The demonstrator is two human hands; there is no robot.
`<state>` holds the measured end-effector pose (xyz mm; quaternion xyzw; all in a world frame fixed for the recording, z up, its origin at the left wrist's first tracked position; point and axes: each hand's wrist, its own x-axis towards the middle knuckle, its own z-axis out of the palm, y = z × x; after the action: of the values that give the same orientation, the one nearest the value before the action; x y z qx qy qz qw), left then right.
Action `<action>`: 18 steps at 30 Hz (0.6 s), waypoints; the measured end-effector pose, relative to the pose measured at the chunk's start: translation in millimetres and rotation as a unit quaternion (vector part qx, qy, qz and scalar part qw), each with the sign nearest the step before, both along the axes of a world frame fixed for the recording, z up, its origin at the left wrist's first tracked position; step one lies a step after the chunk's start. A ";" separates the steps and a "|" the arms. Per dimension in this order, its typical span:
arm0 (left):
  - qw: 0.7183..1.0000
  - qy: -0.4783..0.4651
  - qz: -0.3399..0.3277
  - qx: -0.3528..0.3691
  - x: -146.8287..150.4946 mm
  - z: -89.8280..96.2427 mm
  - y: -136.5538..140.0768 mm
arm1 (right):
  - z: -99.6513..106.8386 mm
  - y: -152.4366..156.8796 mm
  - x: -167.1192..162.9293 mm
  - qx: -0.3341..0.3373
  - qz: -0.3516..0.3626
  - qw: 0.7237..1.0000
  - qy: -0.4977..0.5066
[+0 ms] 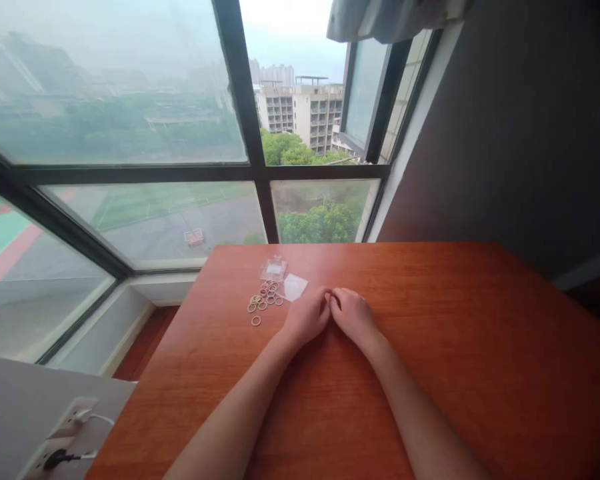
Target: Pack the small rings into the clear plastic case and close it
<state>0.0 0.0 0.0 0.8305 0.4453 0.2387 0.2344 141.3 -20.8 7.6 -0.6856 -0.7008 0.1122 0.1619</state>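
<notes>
Small rubber bands (265, 297): thin loops, yellowish and reddish, scattered flat in loose cluster. One lying apart, nearer table edge. Just left of the hands.

A wide window (130, 133) stood beyond the red-brown desk (480, 347); a wall socket (63, 433) with plugged cables sat at lower left

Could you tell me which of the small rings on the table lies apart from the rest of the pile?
It is the single pale ring nearest the camera, lying alone below the cluster of rings, left of the left hand.
</notes>
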 end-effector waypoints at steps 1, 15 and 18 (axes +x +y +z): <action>1.000 -0.002 -0.001 0.002 -0.1 -0.4 0.1 | 0.0 0.0 0.0 0.001 0.000 1.000 0.000; 1.000 -0.003 -0.002 0.005 0.1 0.3 -0.1 | -0.3 0.3 -0.3 -0.006 -0.003 1.000 -0.005; 1.000 -0.001 -0.003 0.007 0.0 -0.1 0.3 | -0.4 -0.3 -0.1 -0.005 -0.002 1.000 -0.002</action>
<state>0.0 0.3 -0.1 0.8333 0.4411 0.2416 0.2295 141.2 -21.1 7.2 -0.6883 -0.6990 0.1140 0.1569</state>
